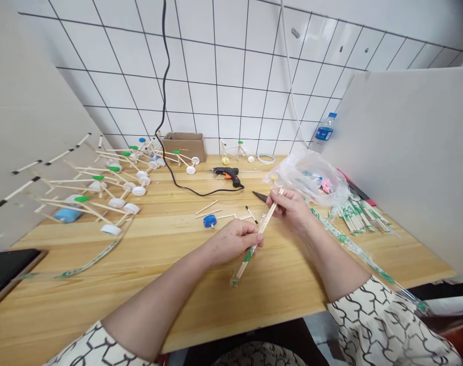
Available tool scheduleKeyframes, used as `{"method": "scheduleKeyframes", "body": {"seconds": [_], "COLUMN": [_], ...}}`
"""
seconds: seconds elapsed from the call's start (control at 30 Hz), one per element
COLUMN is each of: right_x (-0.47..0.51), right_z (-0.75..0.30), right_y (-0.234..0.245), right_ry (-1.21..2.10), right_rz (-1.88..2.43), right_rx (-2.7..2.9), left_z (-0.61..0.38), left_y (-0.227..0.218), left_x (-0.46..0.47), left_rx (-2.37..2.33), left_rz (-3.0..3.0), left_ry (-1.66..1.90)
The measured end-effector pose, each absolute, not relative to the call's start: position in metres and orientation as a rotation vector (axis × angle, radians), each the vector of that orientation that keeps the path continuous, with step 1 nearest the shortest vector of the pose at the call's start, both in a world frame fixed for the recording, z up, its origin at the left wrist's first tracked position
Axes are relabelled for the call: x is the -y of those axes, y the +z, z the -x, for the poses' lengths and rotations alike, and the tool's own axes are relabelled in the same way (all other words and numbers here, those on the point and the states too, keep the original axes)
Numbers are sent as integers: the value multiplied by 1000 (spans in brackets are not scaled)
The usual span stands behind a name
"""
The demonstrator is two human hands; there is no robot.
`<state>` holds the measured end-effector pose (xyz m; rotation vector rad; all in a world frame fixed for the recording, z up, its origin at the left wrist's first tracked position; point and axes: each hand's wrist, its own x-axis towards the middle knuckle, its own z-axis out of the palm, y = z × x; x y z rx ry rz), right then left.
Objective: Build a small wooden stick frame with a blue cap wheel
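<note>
Both hands hold one pair of wooden chopsticks (267, 220) in a clear wrapper with green print, slanted above the wooden table (170, 284). My left hand (231, 243) is closed around the wrapper's lower part. My right hand (290, 207) pinches the bare upper end of the sticks, which pokes out of the wrapper. A blue bottle cap (209, 220) and loose cut sticks lie just beyond my left hand.
Stick-and-cap models (113, 185) crowd the table's left side. A black and orange glue gun (228, 174) with its cord, a cardboard box (185, 145), a clear bag of caps (311, 178), wrapped chopsticks (355, 216), a water bottle (325, 129) and a phone (6, 267) surround me.
</note>
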<state>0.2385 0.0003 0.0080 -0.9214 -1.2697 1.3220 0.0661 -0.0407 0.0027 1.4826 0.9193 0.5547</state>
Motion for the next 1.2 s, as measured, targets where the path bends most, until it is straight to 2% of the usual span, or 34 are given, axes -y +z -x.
{"method": "scheduleKeyframes", "body": {"seconds": [0.93,1.2], "right_x": [-20,-36], "right_z": [-254,-295], "right_y": [12,15], "right_ry": [1107,1074], "right_rz": [957,905], "right_rx": [874,587], "left_z": [-50,-34], "left_y": [24,19], "left_x": [28,26], "left_rx": [-958,-919], "left_rz": [-1686,-1721], "left_ry": [326,172]}}
